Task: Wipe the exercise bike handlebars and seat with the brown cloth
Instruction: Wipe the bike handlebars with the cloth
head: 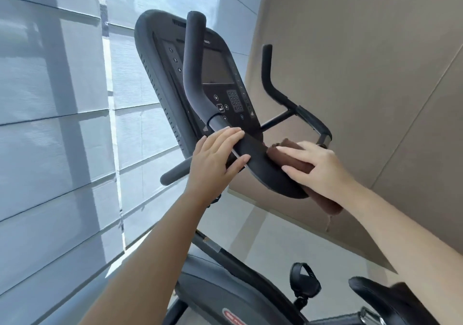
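cloth: our right hand (318, 169) presses the brown cloth (292, 159) flat-fingered onto the handlebars (258, 160) | left hand (215, 159): spread, resting alongside | handling: soft, light, we judge; best palmed, wrapped round the bar

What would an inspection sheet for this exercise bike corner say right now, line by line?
Surface: dark handlebar pad, partly under the cloth; pale floor below.
Job's things: brown cloth lies on the pad, its tail hanging off the near edge; seat at lower right, no hand on it.
Clutter: nothing seen.
Hands: left hand rests flat on the pad's far end, fingers straight; right hand presses the cloth onto the pad.
Cables: nothing seen.
Surroundings: console, pedal, window blinds on the left, beige wall on the right.
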{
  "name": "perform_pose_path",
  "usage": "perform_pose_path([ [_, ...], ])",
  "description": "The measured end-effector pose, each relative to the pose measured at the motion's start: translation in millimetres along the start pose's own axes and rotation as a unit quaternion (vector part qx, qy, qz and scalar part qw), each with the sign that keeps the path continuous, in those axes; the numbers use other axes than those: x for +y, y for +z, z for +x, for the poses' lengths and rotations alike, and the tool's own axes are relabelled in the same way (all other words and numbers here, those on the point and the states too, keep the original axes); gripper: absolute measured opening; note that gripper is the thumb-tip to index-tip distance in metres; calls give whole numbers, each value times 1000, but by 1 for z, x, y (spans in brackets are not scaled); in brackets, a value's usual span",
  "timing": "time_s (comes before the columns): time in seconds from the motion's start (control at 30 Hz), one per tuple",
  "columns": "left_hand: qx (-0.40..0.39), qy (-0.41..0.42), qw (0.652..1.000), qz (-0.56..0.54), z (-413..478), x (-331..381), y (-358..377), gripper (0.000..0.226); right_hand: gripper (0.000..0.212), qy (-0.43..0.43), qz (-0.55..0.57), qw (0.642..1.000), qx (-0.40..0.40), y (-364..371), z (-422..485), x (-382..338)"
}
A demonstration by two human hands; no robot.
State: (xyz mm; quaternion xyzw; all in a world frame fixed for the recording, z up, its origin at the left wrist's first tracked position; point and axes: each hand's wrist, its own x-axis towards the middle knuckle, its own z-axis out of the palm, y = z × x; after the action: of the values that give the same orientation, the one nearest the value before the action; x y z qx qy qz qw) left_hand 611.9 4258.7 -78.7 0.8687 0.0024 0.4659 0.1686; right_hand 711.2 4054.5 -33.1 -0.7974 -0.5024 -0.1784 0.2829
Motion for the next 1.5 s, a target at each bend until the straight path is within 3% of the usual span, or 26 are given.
perform_pose_path([
  [0.23, -12, 55, 998, 12, 2, -9, -4, 47, 33, 98, -15, 995, 29, -1, 7, -19],
  [0.43, -14, 106, 993, -54, 15, -26, -13, 36, 32, 81, -3, 997, 3, 25, 88, -44],
  [0.57, 27, 104, 994, -8, 27, -59, -25, 38, 32, 61, 24, 997, -32, 26, 90, -34],
  [0.67, 14, 87, 995, 52, 49, -86, -33, 51, 34, 38, 45, 998, -33, 26, 95, -31],
  [0.9, -7, 64, 991, 119, 89, -117, -42, 113, 36, -32, 146, 981, 124, 58, 193, -39],
  [1.07, -30, 49, 989, 133, 100, -122, -49, 124, 39, -75, 206, 943, 250, 76, 252, -59],
  [1.17, -35, 53, 990, 126, 101, -122, -50, 123, 43, -91, 208, 957, 181, 82, 237, -53],
  [1.27, -31, 56, 991, 116, 101, -122, -49, 128, 44, -111, 186, 976, 1, 78, 201, -33],
  [1.33, -33, 55, 991, 117, 102, -121, -50, 126, 41, -97, 196, 973, -74, 68, 182, -24],
  [1.43, -40, 58, 990, 126, 105, -120, -54, 122, 38, -127, 153, 978, -69, 54, 177, -25],
  [1.5, -45, 62, 989, 126, 105, -119, -57, 122, 39, -140, 144, 980, 10, 49, 192, -32],
])
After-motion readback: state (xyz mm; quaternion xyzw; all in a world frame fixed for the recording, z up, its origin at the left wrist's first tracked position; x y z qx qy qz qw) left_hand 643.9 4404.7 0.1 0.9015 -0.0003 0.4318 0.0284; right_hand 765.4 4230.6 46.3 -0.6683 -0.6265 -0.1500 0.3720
